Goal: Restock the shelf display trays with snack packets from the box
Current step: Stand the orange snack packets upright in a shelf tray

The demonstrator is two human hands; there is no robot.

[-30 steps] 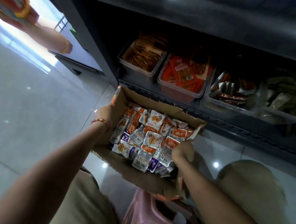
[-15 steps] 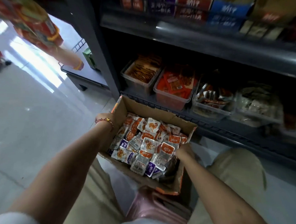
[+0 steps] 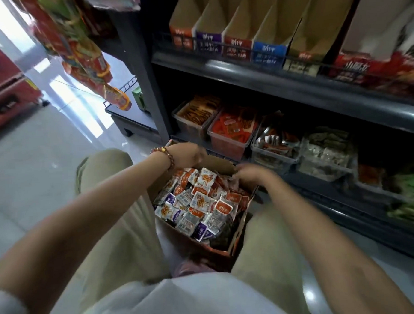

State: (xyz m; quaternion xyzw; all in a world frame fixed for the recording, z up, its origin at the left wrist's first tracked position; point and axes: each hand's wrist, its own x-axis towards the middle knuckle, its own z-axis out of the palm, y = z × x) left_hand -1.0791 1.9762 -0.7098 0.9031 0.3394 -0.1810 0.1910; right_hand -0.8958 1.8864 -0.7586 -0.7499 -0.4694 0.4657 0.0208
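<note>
Between the knees, cardboard box heaped with snack packets — left hand curled over its far rim, right hand blurred, grip indeterminate, clear shelf trays beyond, part-filled.

A pale, glossy tiled floor runs through the shop, and daylight from the far left lies across it in bright streaks. A dark grey metal shelving unit fills the right side, its lower tier in shadow, with a sturdy upright post at its left end and a low dark platform just beyond. Off to the left stands a blurred red cabinet, and bright hanging packages dangle overhead.
</note>
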